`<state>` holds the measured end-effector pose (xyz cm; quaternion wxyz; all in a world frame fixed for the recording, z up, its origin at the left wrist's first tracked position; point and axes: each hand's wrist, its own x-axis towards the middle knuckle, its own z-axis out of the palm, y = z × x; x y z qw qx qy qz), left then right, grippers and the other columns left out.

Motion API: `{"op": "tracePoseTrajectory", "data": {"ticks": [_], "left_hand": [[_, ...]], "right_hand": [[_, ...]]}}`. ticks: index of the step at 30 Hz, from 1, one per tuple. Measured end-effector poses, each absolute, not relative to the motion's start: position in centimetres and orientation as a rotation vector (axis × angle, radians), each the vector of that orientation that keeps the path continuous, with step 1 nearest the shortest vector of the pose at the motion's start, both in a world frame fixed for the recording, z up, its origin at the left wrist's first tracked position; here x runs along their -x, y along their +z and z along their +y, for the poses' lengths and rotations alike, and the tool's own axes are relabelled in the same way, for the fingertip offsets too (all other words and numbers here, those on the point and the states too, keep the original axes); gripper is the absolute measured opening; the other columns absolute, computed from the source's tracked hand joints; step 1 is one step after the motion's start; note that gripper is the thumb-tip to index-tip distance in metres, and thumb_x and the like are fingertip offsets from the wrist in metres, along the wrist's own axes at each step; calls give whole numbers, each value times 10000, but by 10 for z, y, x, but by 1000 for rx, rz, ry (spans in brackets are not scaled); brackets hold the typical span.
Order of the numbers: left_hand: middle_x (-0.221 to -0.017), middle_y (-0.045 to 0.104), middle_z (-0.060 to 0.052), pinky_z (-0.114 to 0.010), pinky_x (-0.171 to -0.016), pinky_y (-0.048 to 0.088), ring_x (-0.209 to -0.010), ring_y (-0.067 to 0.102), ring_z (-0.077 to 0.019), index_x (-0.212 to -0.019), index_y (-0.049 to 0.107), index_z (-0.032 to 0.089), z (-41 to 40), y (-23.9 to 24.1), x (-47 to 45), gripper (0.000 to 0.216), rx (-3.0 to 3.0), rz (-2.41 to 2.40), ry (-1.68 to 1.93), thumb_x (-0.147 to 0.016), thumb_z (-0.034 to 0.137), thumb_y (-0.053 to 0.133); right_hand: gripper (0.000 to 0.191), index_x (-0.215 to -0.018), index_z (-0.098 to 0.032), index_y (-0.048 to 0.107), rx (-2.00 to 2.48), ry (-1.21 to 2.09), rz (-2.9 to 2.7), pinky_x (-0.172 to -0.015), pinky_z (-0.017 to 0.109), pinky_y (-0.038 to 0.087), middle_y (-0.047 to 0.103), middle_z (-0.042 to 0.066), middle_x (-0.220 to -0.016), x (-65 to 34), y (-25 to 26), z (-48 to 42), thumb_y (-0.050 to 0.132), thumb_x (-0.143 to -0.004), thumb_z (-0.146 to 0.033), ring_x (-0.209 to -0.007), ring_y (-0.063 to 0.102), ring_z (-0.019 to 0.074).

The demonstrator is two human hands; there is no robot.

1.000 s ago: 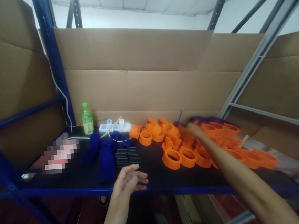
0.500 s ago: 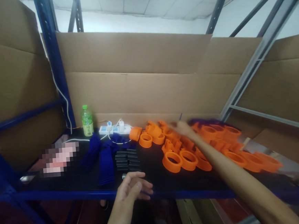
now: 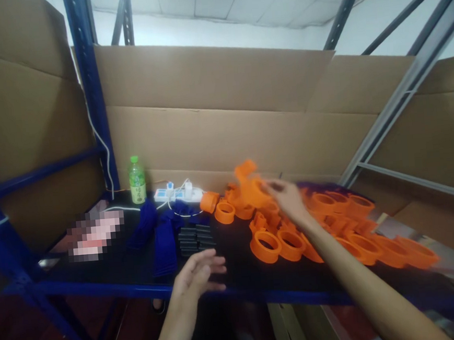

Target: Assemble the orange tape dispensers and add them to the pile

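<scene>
My right hand is closed on an orange plastic part and holds it lifted above the heap of orange ring-shaped parts on the black shelf top. My left hand hovers open over the shelf's front edge, fingers spread, holding nothing. Just beyond it lie stacked black blocks and dark blue parts.
A green bottle and a white power strip stand at the back by a blue rack post. Cardboard sheets wall off the back and sides. A grey brace slants at right.
My right hand moved left along the back of the heap, closed on an orange part and raised it. My left hand stayed near the front edge.
</scene>
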<state>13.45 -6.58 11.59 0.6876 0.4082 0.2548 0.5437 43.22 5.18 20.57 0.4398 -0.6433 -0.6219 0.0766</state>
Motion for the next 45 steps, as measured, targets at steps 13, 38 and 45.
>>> {"op": "tracePoseTrajectory", "data": {"ticks": [13, 38, 45], "left_hand": [[-1030, 756, -141, -383, -766, 588, -867, 730, -264, -1277, 590, 167, -56, 125, -105, 506, -557, 589, 1485, -867, 458, 641], [-1015, 759, -183, -265, -559, 547, -534, 680, -153, -1061, 629, 109, -53, 132, -98, 333, -896, 726, 1187, -879, 388, 631], [-1089, 735, -192, -262, -578, 532, -580, 694, -157, -1099, 607, 116, -59, 140, -104, 304, -929, 640, 1068, -910, 353, 580]], "right_hand": [[307, -959, -186, 720, 1263, 633, -1961, -785, 280, 487, 715, 57, -954, -281, 129, -57, 492, -979, -391, -878, 645, 179], [224, -861, -202, 636, 1278, 692, -1673, -648, 264, 418, 605, 32, -818, -287, 107, -55, 615, -890, -423, -730, 539, 164], [379, -852, -182, 572, 1214, 1246, -1280, -444, 192, 165, 379, -59, -632, -302, 130, -69, 678, -814, -544, -503, 242, 54]]}}
